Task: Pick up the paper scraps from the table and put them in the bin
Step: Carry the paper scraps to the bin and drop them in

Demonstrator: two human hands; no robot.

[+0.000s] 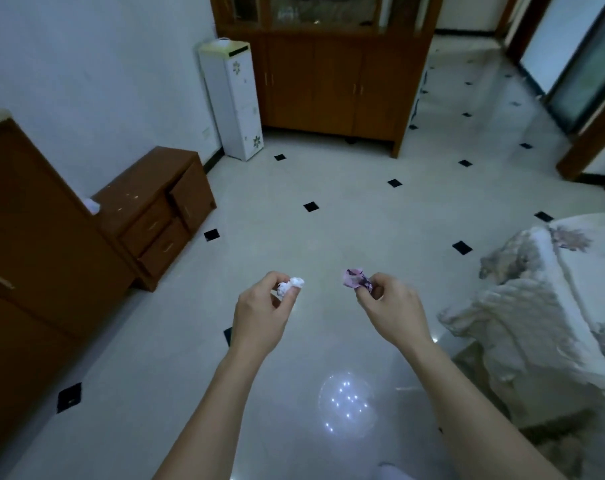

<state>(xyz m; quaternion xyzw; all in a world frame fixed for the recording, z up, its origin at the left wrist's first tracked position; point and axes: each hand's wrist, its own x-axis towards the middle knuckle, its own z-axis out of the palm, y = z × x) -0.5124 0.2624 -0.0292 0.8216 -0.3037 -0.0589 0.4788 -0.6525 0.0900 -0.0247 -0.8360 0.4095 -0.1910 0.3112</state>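
Observation:
Both arms reach forward over the tiled floor. My left hand (261,313) pinches a crumpled white paper scrap (290,285) between thumb and fingertips. My right hand (391,308) holds a crumpled pink and dark printed paper scrap (355,279) the same way. The two hands are level and about a hand's width apart. Another white crumpled scrap (92,205) lies on the low brown drawer unit (148,199) at the left. No bin is in view.
A tall brown cabinet (24,258) stands at the near left. A white water dispenser (233,98) and a large wooden cupboard (332,81) stand against the far wall. A sofa with a pale floral cover (543,306) fills the right. The pale tiled floor (328,209) lies between them.

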